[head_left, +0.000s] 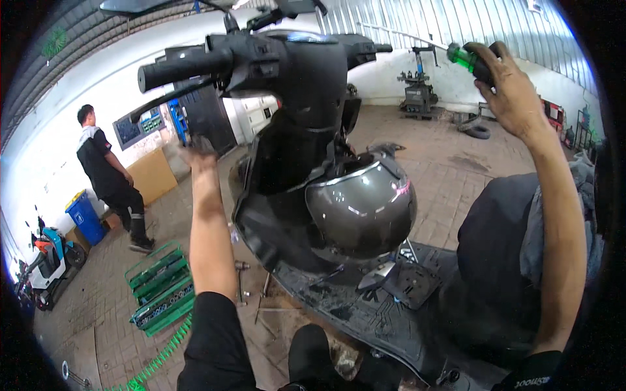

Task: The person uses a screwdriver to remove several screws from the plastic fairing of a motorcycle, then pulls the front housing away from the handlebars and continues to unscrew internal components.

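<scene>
In my raised right hand (515,94), at the upper right, is a screwdriver (462,58) with a green and black handle. Its long thin shaft points left, toward the handlebar of a black scooter (306,85), and touches nothing I can make out. My left hand (198,155) reaches forward beside the scooter's left front, below the left grip (186,68). Motion smears its fingers, so their pose and anything in them stay unclear. A glossy dark grey helmet (362,208) hangs in front of the scooter's leg shield, above the footboard (365,319).
An opened green toolbox (163,287) sits on the paved floor at the left, near a coiled green hose (166,348). Loose tools (242,280) lie beside the footboard. Farther left another person (107,169) stands near a blue bin (86,218). A tyre machine (418,94) stands behind.
</scene>
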`<state>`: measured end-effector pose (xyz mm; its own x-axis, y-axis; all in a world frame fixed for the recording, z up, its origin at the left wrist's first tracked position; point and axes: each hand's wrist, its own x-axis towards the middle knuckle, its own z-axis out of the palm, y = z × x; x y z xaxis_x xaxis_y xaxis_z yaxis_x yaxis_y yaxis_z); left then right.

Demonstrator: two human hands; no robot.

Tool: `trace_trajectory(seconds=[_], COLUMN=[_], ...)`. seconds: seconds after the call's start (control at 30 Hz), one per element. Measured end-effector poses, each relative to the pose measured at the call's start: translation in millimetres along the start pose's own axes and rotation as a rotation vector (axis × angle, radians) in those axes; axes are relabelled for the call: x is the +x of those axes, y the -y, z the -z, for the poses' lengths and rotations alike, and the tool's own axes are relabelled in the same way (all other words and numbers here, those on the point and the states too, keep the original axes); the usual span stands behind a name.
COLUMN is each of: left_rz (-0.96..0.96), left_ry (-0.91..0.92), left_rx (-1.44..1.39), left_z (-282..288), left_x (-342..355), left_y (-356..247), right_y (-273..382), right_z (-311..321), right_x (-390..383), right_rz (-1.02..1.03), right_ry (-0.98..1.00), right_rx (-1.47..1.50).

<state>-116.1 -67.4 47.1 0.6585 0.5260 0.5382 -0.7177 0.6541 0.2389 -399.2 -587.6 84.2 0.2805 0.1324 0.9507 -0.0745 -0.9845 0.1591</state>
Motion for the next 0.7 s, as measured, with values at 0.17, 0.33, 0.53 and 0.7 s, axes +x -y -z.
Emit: trace_trajectory(seconds=[0.17,0.33,0.53,0.7], left_rz=[0.077,0.198,0.138,0.137], left_ry=[0.249,0.450,-0.085,0.195], left_rx=[-0.228,-0.336,0.011,-0.151], left_z=[-46,-117,6,-75], left_x=[3,-5,53,36], left_y=[53,79,49,65], right_y=[7,-1,7,17], right_z=[-8,-8,-21,-38], right_x=[2,6,7,9], right_rz=[-0.120,-0.097,-0.137,-0.104], right_ry=[0.089,0.118,0.132,0.163], right_rx=[0.003,-0.007,-0.032,0.019])
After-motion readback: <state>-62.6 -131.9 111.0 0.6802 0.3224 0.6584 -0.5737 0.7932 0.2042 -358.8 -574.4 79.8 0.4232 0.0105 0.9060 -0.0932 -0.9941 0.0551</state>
